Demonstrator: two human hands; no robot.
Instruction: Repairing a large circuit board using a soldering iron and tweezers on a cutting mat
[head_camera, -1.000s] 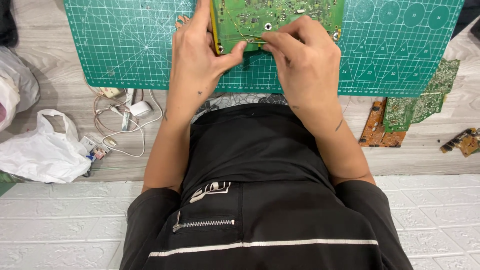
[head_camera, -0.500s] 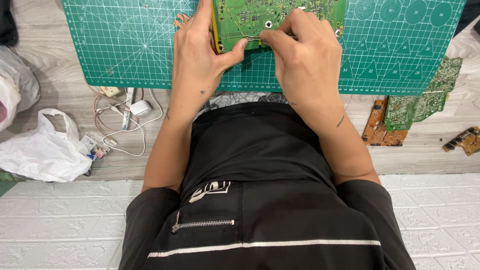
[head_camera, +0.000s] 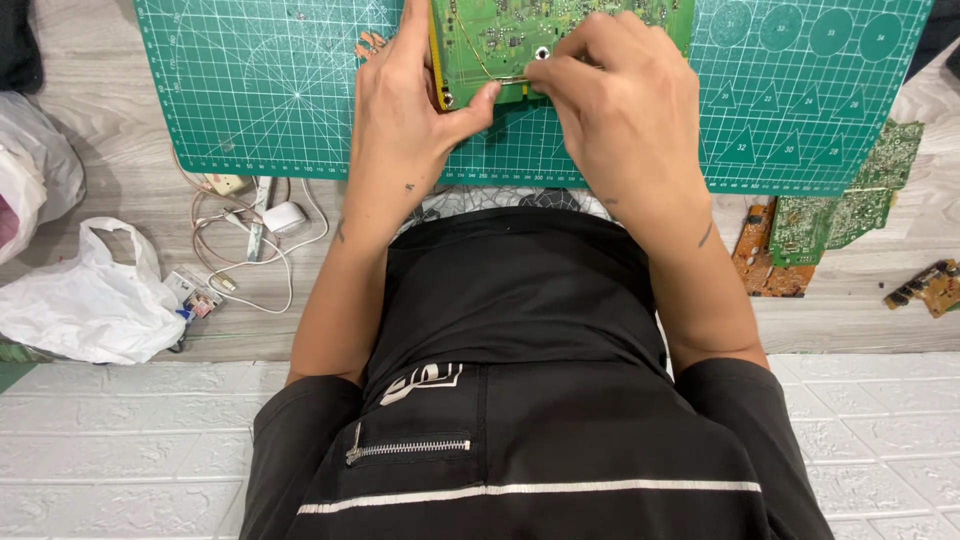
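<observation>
Currently left hand (head_camera: 405, 140) grasping circuit board (head_camera: 560, 35) edge on green mat (head_camera: 280, 90); right hand (head_camera: 625, 110) pinching small part at board's near edge. Best keep board pinned, pull straight.

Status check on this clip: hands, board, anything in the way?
Left hand grips the green circuit board edge. Right hand pinches at its near edge. Board on cutting mat. Nothing in the way.

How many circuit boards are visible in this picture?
4: a green circuit board held on the cutting mat; a green board over an orange board on the right; a small board at the right edge.
</observation>
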